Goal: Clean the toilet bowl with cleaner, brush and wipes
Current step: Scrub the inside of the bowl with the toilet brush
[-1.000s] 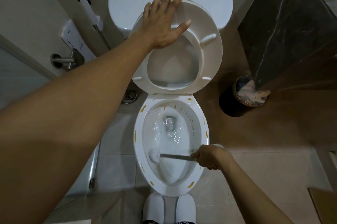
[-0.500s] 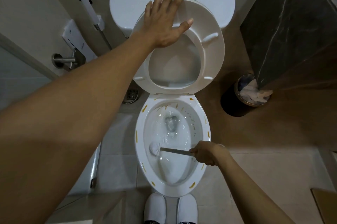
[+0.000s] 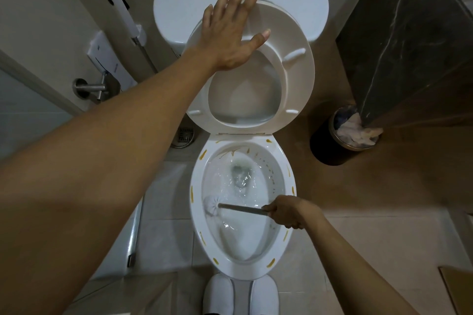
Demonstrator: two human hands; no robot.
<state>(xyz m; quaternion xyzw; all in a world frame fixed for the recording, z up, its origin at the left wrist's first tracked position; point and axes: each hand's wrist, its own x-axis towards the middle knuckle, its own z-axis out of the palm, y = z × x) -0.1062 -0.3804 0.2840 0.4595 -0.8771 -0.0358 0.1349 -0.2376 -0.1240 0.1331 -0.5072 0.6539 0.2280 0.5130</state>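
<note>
We see the toilet bowl [image 3: 244,261] in the middle of the frame, with yellow spots on its rim. Our right hand [image 3: 288,212] grips the brush [image 3: 230,207], whose white head touches the bowl's left inside wall. Our left hand [image 3: 230,30], fingers spread flat, presses the raised seat [image 3: 294,79] at the top. A bin [image 3: 330,145] stands at the right.

A black bin [image 3: 330,145] stuffed with crumpled paper sits by the dark marble wall [image 3: 409,33]. A bidet sprayer [image 3: 122,12] hangs left (above a floor drain [image 3: 185,135]). White slippers [image 3: 240,294] below.
</note>
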